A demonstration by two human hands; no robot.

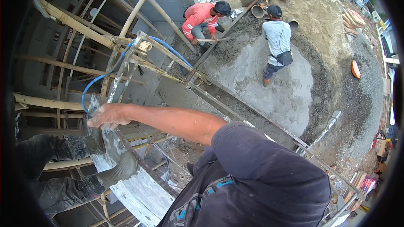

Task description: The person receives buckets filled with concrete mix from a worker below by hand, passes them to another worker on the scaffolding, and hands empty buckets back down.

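One hand (107, 117) grips the top edge of a cement-smeared plank (126, 172), fingers curled shut. The plank slopes down toward the right. The other hand is out of sight; two workers (275, 42) stand below.

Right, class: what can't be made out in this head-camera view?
All head view:
- Right hand: outside the frame.
- Left hand: fingertips curl behind the cement-smeared board, so the grip is unclear.
- Tool held by the worker in red: too small.
- Legs above the boots: lost in the dark lens edge.
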